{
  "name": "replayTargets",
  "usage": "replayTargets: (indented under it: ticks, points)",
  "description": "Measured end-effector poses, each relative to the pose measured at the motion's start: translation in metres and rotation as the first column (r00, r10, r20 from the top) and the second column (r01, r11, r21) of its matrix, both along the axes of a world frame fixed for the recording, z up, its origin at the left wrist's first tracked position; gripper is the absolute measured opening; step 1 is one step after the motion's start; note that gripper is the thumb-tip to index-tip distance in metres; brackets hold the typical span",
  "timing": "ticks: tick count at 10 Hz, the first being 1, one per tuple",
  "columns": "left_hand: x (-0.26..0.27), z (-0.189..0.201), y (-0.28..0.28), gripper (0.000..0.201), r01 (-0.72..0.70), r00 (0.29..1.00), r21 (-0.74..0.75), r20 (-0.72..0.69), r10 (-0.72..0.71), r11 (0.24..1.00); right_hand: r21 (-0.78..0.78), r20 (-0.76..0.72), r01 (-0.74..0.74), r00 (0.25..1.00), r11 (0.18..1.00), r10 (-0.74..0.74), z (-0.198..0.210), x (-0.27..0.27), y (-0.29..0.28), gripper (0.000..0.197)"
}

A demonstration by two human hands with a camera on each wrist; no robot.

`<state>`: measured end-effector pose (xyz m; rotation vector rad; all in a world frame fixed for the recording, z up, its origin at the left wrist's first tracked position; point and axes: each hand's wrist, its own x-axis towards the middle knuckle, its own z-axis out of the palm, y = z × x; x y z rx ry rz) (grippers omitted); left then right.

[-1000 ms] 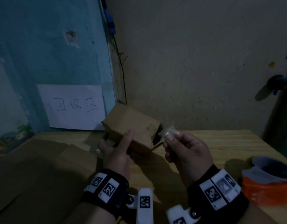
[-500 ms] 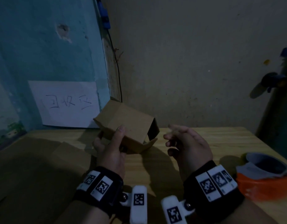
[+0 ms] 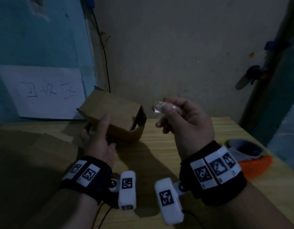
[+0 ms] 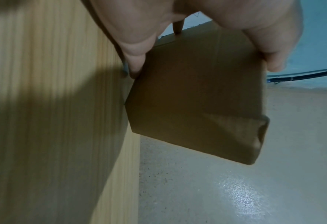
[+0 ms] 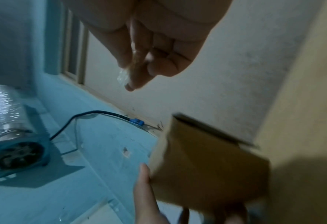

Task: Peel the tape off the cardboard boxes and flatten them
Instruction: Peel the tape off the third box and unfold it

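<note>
A small brown cardboard box (image 3: 114, 113) is held tilted over the wooden table (image 3: 176, 142), its right end open with a flap hanging. My left hand (image 3: 100, 134) grips its near side, thumb on top, fingers underneath; the left wrist view shows the box (image 4: 197, 94) between thumb and fingers. To the right of the box, my right hand (image 3: 179, 118) is raised and pinches a crumpled wad of clear tape (image 3: 157, 109) at its fingertips. The right wrist view shows the tape (image 5: 124, 77) above the box (image 5: 206, 166).
Flattened cardboard sheets (image 3: 35, 154) lie on the left of the table. An orange and white tape dispenser (image 3: 247, 156) sits near the right edge. A white paper sign (image 3: 42, 91) hangs on the blue wall behind, with a cable (image 3: 103, 52) in the corner.
My right hand has risen and moved right, away from the box's open end, still with the tape wad. My left hand keeps its grip on the box.
</note>
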<state>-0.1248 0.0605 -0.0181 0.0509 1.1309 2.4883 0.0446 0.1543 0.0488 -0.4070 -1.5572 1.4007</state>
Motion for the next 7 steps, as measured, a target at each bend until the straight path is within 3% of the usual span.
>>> replayTargets:
  ticks: [2,3,4,5,6,7]
  points:
    - [-0.002,-0.002,0.002,0.137,0.017,1.0,0.038,-0.012,-0.017,0.999,0.181,0.006,0.052,0.999,0.982,-0.054,0.021,0.035,0.018,0.01]
    - [-0.002,-0.003,0.001,0.142,0.021,1.0,0.067,-0.013,-0.02,0.998,0.207,0.126,0.09,0.985,0.974,-0.117,0.018,0.05,0.024,0.018]
    - [0.001,-0.003,0.001,0.128,0.021,1.0,0.082,-0.009,-0.021,0.996,0.243,0.342,0.044,0.931,0.969,-0.128,0.012,0.062,0.029,0.025]
    - [0.003,0.001,0.003,0.056,0.088,0.995,-0.006,-0.049,-0.088,0.996,0.363,0.611,-0.035,0.763,0.931,-0.21,0.008,0.071,0.03,0.008]
    - [0.01,0.015,0.0,0.012,0.165,0.986,0.003,-0.028,-0.165,0.986,0.428,0.831,-0.194,0.468,0.883,-0.3,0.006,0.075,0.03,0.008]
    - [-0.002,0.002,0.005,0.013,0.125,0.982,0.113,0.126,-0.139,0.986,0.413,0.892,-0.296,0.322,0.861,-0.317,0.005,0.078,0.031,0.017]
